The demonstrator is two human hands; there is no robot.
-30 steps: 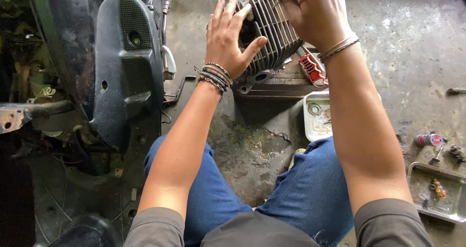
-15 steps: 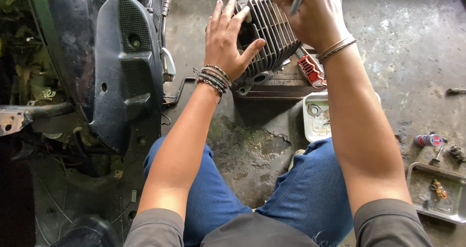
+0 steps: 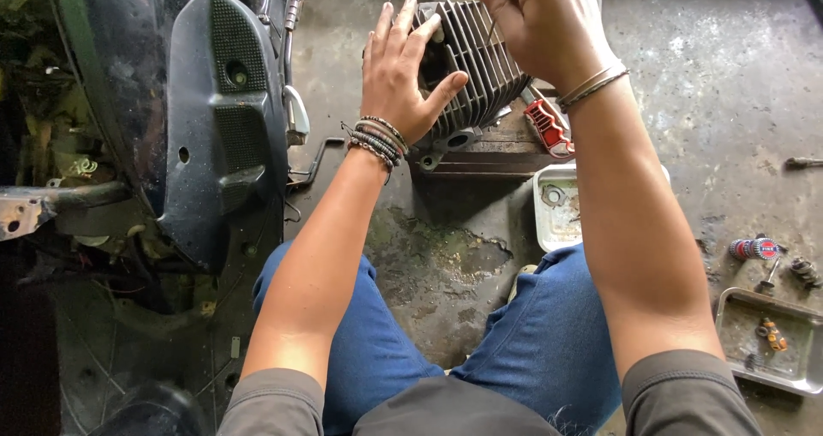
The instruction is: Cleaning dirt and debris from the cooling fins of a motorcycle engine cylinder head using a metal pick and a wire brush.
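A grey finned engine cylinder [image 3: 480, 59] rests tilted on a wooden block [image 3: 489, 149] on the concrete floor. My left hand [image 3: 401, 69] lies flat against the cylinder's left side, fingers spread, thumb pressed on the fins. My right hand [image 3: 536, 24] is above the cylinder's top right, closed on a thin metal tool [image 3: 495, 20] whose tip points down onto the fins. Both wrists wear bracelets.
A dark scooter body panel [image 3: 206, 119] stands to the left. A red-handled tool [image 3: 547, 126] lies on the block. A white tray [image 3: 553, 206] sits beside my right knee. A metal tray [image 3: 771, 337] and small parts [image 3: 754, 249] lie at the right.
My right hand has shifted slightly over the cylinder's top, with the thin tool now pointing down at the fins. My left hand has stayed on the cylinder.
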